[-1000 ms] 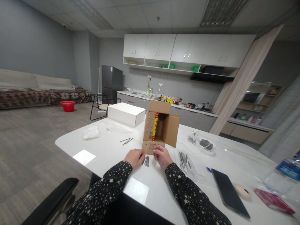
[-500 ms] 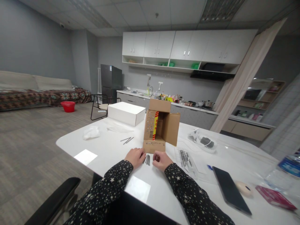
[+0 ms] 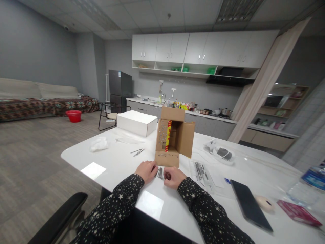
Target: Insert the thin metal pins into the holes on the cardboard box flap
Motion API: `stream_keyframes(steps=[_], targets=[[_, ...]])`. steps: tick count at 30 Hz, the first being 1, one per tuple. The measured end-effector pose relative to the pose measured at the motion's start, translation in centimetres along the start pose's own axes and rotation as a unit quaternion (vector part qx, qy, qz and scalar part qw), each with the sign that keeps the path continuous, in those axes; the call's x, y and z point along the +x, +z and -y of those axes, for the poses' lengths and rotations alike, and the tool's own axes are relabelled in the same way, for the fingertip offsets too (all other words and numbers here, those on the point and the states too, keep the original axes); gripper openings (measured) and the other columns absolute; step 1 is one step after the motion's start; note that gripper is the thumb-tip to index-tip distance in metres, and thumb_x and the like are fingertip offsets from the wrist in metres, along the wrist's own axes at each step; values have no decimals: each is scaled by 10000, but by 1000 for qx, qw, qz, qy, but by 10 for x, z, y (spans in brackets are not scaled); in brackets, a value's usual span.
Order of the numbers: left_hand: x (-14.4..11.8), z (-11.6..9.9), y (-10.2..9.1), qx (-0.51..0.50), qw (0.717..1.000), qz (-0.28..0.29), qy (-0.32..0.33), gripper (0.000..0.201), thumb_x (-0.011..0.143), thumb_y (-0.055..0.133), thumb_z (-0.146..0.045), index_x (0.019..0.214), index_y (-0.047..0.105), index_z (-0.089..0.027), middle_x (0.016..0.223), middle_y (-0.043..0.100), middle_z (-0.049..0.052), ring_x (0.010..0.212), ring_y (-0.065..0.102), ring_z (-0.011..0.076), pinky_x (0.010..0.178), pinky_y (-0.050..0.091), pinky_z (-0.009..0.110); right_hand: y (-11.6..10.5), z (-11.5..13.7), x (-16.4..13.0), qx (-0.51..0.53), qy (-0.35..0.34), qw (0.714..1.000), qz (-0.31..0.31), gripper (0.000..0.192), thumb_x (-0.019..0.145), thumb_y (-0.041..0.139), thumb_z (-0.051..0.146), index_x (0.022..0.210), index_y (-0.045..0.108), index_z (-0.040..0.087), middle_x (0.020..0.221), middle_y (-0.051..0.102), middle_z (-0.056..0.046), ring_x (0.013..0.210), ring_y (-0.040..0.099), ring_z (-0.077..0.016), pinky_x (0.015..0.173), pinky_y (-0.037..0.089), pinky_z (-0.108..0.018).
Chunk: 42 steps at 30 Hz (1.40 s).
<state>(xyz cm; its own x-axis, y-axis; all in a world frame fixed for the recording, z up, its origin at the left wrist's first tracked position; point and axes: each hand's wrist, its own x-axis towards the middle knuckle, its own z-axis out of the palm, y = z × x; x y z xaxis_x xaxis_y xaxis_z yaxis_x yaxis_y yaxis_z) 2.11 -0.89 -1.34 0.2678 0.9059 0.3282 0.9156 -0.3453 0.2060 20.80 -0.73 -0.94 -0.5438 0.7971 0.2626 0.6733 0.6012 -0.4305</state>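
Note:
Several thin dark metal nails (image 3: 159,173) lie side by side on the white table, close to its near edge. On their left, my left hand (image 3: 146,171) rests palm down, its stretched fingers at the nails. From the right, my right hand (image 3: 174,177) lies on its side with the fingers curled in and the thumb bent over; nothing shows in it. Just beyond both hands stands an open cardboard box (image 3: 186,139) with a flap (image 3: 167,161) folded down toward me. A row of small dark holes or tips runs across that flap.
Loose nails (image 3: 138,151) lie left of the box, near a white box (image 3: 137,122) and crumpled plastic (image 3: 99,144). To the right are a clear pack of metal tools (image 3: 201,172), a black phone (image 3: 250,203), a red packet (image 3: 299,212) and a water bottle (image 3: 311,184).
My right hand has shifted slightly left and nearer to me, closer to the nails. My left hand stays where it was.

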Motion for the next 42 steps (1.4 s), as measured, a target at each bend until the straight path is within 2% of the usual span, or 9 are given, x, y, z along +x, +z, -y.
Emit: stream_keyframes(steps=[5,8,14,21,26,42], targets=[[-2,3,4,-19,1000,-10,2,276,871,354,-339,771,563,-189,776,647,47,771,592,190,675,361,304,-2,5,0,-11,4,1000,10,69,578,538,149,630,522,193,518,496,49,488,412,-92,490,280,-205],[-4,3,4,-46,999,-15,12,235,853,373,-316,787,561,-191,776,636,35,738,574,171,666,358,294,-2,4,1,-5,6,1000,-4,77,604,520,145,665,514,193,534,487,50,497,410,-90,495,281,-201],[-13,-2,-2,-106,993,8,56,126,749,466,-251,822,553,-198,734,606,1,722,540,154,690,367,279,1,-1,2,12,-9,1000,-15,83,624,509,142,686,488,193,562,489,45,509,417,-91,499,283,-196],[-24,-3,-5,-117,991,15,69,218,647,492,-171,858,535,-205,806,593,2,808,532,164,741,372,293,1,0,1,6,-15,1000,-13,126,609,510,130,714,493,198,575,481,49,521,416,-95,503,277,-200],[-26,-4,-8,-116,992,19,52,224,663,489,-166,879,536,-207,836,600,7,833,538,169,764,376,303,1,1,2,-1,-19,1000,-18,147,593,505,114,716,500,194,618,512,36,554,436,-101,524,294,-204],[-26,1,-4,-150,986,2,72,147,754,495,-184,844,609,-206,853,622,10,854,562,154,780,401,274,5,1,3,14,-48,998,-36,152,581,519,110,712,523,186,717,533,18,588,423,-102,571,330,-213]])
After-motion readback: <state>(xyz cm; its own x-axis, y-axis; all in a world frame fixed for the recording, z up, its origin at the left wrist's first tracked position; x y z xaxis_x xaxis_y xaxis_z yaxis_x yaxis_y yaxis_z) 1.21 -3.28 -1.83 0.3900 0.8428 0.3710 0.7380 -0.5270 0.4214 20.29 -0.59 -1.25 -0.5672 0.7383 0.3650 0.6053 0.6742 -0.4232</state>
